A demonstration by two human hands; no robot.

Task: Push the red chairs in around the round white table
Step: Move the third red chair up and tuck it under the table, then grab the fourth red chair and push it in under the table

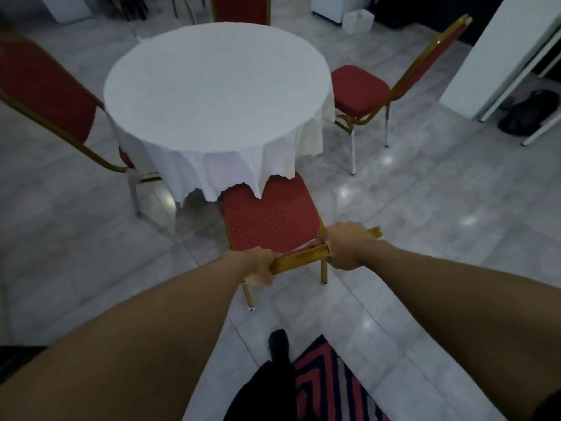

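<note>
The round table (215,83) carries a white cloth that hangs over its edge. Right in front of me stands a red chair (270,217) with a gold frame, its seat front just under the cloth's hem. My left hand (259,265) and my right hand (347,249) both grip the gold top rail of its backrest. A second red chair (359,89) stands to the right of the table, its seat beside the cloth. A third red chair (45,86) on the left has its seat mostly hidden under the cloth. A fourth chair's back (241,9) shows behind the table.
The floor is pale marble tile. A white-draped table (498,56) stands at the right with a dark bag (529,113) beneath it. A small white box (358,21) sits at the back. A red-and-blue rug (321,387) and my dark shoe (277,344) lie below me.
</note>
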